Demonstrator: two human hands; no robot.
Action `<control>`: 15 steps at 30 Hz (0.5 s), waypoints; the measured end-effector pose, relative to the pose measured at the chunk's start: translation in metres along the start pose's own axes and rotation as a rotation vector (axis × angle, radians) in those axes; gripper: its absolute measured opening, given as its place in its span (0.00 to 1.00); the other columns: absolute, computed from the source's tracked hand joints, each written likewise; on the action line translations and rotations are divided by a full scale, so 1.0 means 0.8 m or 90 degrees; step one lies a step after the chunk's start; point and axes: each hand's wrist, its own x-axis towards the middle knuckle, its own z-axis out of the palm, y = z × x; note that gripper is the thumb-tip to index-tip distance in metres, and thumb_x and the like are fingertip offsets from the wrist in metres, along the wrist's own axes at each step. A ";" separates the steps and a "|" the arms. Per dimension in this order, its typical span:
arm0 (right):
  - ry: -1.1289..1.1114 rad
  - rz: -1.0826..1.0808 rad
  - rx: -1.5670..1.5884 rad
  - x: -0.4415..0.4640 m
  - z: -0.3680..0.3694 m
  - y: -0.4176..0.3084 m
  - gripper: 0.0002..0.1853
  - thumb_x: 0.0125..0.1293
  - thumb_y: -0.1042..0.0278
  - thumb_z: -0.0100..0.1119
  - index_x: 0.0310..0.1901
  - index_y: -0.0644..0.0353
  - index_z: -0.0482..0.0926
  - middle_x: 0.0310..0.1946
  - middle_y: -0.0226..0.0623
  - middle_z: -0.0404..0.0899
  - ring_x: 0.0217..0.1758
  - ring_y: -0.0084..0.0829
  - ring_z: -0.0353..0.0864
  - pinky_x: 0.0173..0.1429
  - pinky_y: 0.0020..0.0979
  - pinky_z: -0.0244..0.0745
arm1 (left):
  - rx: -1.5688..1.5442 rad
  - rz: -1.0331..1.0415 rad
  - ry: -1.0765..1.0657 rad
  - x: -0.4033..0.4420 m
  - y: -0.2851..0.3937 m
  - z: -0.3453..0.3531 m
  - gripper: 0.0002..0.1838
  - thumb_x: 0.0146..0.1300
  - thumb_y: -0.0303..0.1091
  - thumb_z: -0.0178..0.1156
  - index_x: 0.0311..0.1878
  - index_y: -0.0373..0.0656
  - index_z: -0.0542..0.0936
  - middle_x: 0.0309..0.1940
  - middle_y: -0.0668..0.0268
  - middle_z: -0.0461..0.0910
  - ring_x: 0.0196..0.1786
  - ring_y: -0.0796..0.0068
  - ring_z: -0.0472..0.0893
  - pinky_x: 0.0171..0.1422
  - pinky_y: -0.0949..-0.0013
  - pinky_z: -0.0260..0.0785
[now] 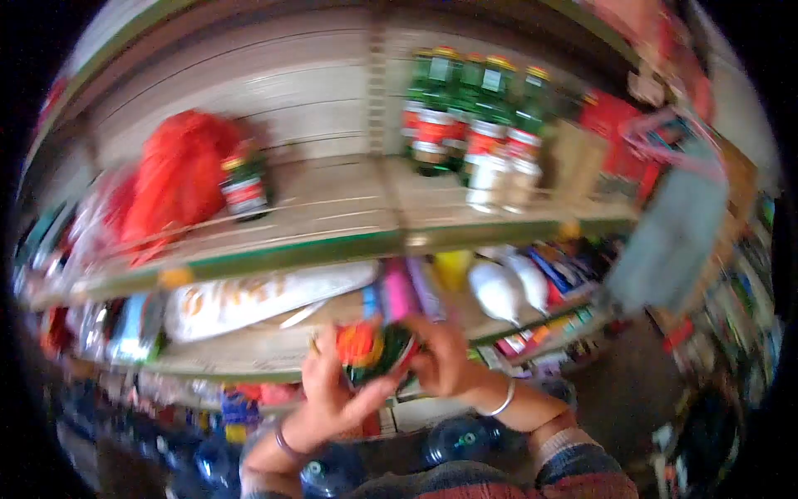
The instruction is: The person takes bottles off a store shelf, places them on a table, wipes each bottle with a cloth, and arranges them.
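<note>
In front of the lower shelf, a small dark green bottle (397, 345) lies tilted between my two hands. My left hand (337, 391) is closed around its left side, with the thumb stretched along underneath. A bright orange-red patch (359, 343) shows at that end; blur hides whether it is a cloth or part of the bottle. My right hand (445, 358) grips the bottle's other end with bent fingers. On the upper shelf, several green bottles (440, 116) with red-and-white labels and yellow caps stand grouped. A smaller green bottle (243, 187) stands alone to the left.
A red plastic bag (179, 170) sits on the upper shelf (332, 195). Below are a long white printed package (266, 299), a pink roll (397, 291) and white rounded objects (496, 291). A grey-blue panel (673, 233) hangs at right. Large blue water jugs (453, 441) stand on the floor.
</note>
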 end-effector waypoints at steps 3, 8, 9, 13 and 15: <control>0.115 0.160 0.079 -0.129 0.019 0.017 0.21 0.65 0.64 0.50 0.56 0.64 0.65 0.46 0.51 0.73 0.49 0.52 0.74 0.53 0.42 0.68 | -0.300 -0.190 -0.062 -0.057 -0.023 0.084 0.28 0.50 0.42 0.68 0.52 0.35 0.74 0.44 0.60 0.78 0.44 0.66 0.77 0.52 0.67 0.68; 0.270 0.286 -0.060 -0.277 -0.028 -0.014 0.17 0.66 0.63 0.52 0.53 0.63 0.69 0.48 0.49 0.71 0.52 0.47 0.71 0.57 0.41 0.64 | -0.600 -0.553 -0.155 -0.122 0.014 0.211 0.26 0.50 0.35 0.68 0.52 0.36 0.73 0.45 0.65 0.77 0.47 0.73 0.76 0.54 0.69 0.67; 0.273 0.364 0.018 -0.298 -0.051 -0.027 0.17 0.66 0.66 0.51 0.53 0.63 0.67 0.44 0.46 0.74 0.47 0.40 0.74 0.53 0.37 0.67 | -0.608 -0.563 -0.211 -0.129 0.021 0.237 0.27 0.50 0.34 0.67 0.53 0.36 0.73 0.47 0.64 0.76 0.49 0.71 0.75 0.56 0.68 0.67; 0.324 0.527 0.029 -0.393 -0.124 -0.077 0.15 0.66 0.65 0.52 0.50 0.62 0.66 0.38 0.40 0.78 0.41 0.29 0.78 0.45 0.32 0.72 | -0.690 -0.584 -0.368 -0.147 0.080 0.343 0.29 0.49 0.35 0.63 0.57 0.36 0.71 0.55 0.57 0.71 0.58 0.65 0.71 0.63 0.63 0.62; 0.400 0.524 -0.013 -0.444 -0.186 -0.121 0.14 0.66 0.65 0.53 0.50 0.61 0.67 0.38 0.41 0.78 0.41 0.31 0.79 0.45 0.33 0.73 | -0.791 -0.547 -0.465 -0.160 0.129 0.431 0.29 0.50 0.38 0.60 0.58 0.38 0.70 0.60 0.51 0.65 0.64 0.59 0.65 0.68 0.58 0.56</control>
